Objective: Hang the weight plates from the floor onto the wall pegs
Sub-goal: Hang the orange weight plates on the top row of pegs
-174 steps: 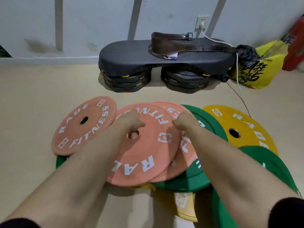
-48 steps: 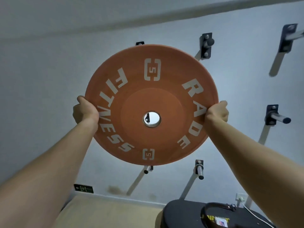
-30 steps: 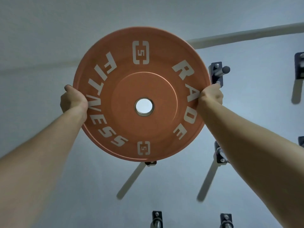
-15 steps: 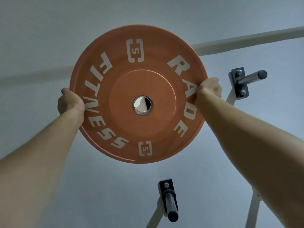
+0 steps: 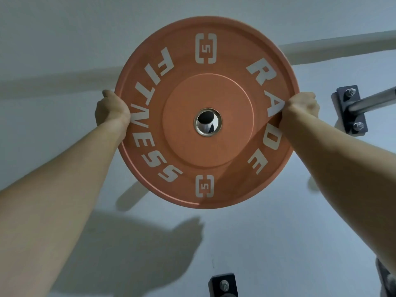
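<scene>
A pale wall [image 5: 64, 39] fills the view, with an orange plate [image 5: 205, 159] raised against it. The left hand [image 5: 111, 110] and right hand [image 5: 302, 106] each grasp its rim on opposite sides. A peg [image 5: 206, 123] shows through the centre hole, seemingly at its mouth. If the plate tilts, it could catch on the tip and slip. A second peg [image 5: 372, 102] stands just beside the right hand, leaving little room there; the left side is open, and a bracket [image 5: 224, 282] sits well below.
</scene>
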`<state>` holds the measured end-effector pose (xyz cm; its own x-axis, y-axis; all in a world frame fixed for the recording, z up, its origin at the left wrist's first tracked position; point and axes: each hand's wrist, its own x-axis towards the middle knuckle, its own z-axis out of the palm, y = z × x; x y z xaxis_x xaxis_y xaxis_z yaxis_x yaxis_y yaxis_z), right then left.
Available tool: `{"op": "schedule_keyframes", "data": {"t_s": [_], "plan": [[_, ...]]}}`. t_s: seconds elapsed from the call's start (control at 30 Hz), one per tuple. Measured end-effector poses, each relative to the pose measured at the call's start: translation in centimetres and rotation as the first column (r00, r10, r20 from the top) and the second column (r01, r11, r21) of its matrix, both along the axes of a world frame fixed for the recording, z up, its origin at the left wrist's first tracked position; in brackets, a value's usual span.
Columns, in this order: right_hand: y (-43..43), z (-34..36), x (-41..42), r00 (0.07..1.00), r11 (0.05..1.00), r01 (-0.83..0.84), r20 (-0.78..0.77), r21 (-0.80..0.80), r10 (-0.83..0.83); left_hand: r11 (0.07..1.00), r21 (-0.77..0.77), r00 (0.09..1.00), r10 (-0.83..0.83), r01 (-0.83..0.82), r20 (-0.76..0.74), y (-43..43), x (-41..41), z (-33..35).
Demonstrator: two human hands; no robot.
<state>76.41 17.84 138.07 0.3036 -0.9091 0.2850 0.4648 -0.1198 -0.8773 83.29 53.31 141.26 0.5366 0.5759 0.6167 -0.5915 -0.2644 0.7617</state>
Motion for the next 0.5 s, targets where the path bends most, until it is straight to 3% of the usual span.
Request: {"op": "schedule_keyframes", "data": {"t_s": [0.23,0.33,0.5], "plan": [[-1.1,2.8,4.6,0.999,0.999,-0.021,0.038,-0.028,0.022,1.0,-0.024,0.998,0.009,-0.008,0.055,-0.9,4.0,3.1],[-1.8,3.3,6.0,0.987,0.995,-0.084,0.144,0.059,0.075,1.0,-0.014,0.998,-0.01,0.011,0.065,-1.3,5.7,3.4],[-1.7,3.4,7.4,0.982,0.994,-0.067,0.18,0.085,0.051,1.0,-0.004,0.997,0.005,-0.005,0.073,-1.5,8.3,3.8]]}}
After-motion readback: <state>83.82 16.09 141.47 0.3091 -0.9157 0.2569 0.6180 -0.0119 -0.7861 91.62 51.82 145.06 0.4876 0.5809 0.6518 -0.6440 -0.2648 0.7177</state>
